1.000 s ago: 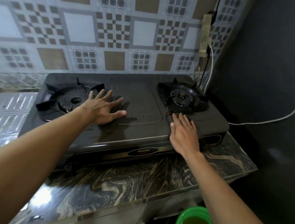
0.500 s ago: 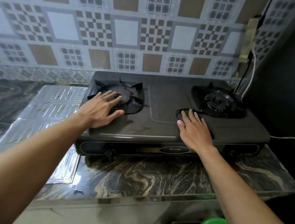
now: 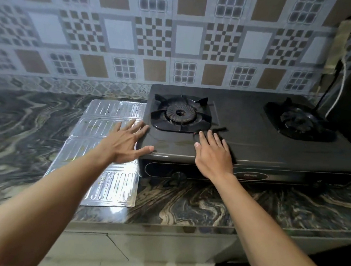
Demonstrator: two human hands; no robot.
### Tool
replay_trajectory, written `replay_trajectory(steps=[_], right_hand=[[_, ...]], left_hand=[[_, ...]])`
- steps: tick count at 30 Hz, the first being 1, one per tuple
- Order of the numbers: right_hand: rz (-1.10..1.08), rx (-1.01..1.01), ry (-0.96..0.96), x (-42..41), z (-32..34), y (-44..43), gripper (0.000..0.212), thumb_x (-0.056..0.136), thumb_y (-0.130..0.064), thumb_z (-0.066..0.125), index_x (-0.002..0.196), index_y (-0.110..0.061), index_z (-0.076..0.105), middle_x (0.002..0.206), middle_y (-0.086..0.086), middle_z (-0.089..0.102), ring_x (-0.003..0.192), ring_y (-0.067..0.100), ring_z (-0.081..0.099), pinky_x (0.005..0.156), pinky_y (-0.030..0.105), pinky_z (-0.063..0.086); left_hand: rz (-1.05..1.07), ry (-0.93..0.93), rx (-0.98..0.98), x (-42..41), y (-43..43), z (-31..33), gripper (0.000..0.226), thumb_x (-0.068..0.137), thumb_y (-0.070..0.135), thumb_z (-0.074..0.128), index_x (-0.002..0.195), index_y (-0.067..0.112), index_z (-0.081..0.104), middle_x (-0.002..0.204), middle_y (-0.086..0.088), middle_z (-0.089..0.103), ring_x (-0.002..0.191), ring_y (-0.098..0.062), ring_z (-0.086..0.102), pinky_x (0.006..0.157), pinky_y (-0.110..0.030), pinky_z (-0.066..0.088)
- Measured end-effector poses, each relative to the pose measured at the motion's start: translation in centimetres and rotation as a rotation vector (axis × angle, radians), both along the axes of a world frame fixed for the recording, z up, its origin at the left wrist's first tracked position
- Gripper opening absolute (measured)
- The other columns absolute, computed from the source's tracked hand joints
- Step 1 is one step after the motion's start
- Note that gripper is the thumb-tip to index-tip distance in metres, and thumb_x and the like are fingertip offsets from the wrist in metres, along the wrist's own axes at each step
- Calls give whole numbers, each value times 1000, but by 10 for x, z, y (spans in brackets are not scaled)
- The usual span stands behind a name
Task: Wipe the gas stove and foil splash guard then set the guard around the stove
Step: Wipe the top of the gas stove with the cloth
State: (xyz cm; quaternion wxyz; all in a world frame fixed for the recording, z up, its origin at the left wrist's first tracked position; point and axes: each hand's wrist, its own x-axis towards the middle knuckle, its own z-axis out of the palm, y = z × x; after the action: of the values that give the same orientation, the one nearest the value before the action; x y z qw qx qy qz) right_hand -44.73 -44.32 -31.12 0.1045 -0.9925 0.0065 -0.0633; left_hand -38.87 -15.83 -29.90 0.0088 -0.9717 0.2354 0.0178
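The black gas stove (image 3: 254, 146) sits on the marbled tabletop (image 3: 185, 201) against the tiled wall (image 3: 178, 37), and the foil splash guard (image 3: 107, 124) lies flat just beside its left edge. The left hand (image 3: 124, 144) is spread wide at the stove's front left corner, partly over the foil. The right hand (image 3: 213, 155) lies flat on the stove top, fingers straight and close together, just in front of the left burner (image 3: 180, 113)

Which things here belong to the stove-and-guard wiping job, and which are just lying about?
Job: gas stove; foil splash guard, flat on the counter; left hand; right hand.
Lying about: white cable; small dark object on the stove top.
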Motion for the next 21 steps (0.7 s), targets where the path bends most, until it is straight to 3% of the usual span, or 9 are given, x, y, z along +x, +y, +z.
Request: replay_trajectory(steps=[5, 10, 14, 21], right_hand=[[83, 3, -38, -9, -3, 38, 52, 106, -36, 25, 154, -19, 30, 161, 6, 28, 150, 21, 20, 122, 43, 13], [172, 13, -28, -3, -2, 73, 50, 106, -34, 26, 154, -22, 30, 162, 3, 28, 150, 20, 20, 122, 41, 12], [263, -15, 21, 6, 6, 91, 50, 107, -34, 27, 156, -22, 25, 163, 2, 23, 151, 19, 16, 122, 41, 13], [465, -87, -6, 1, 5, 81, 49, 106, -35, 31, 155, -31, 26, 163, -3, 23, 150, 17, 18, 122, 39, 15]], left_hand=[[-32, 39, -24, 1, 6, -6, 104, 78, 91, 5, 158, 24, -7, 166, -2, -6, 153, -24, -6, 122, -56, -1], [-46, 115, 16, 5, 11, -6, 125, 64, 101, 22, 156, 26, -16, 165, 2, -16, 153, -25, -9, 119, -57, -5], [-55, 119, 39, 7, 11, -7, 128, 61, 102, 22, 156, 25, -18, 164, 1, -18, 153, -28, -7, 118, -57, -4], [-40, 165, 4, 7, 9, -7, 129, 62, 100, 28, 155, 26, -20, 164, 2, -20, 153, -27, -6, 119, -57, -3]])
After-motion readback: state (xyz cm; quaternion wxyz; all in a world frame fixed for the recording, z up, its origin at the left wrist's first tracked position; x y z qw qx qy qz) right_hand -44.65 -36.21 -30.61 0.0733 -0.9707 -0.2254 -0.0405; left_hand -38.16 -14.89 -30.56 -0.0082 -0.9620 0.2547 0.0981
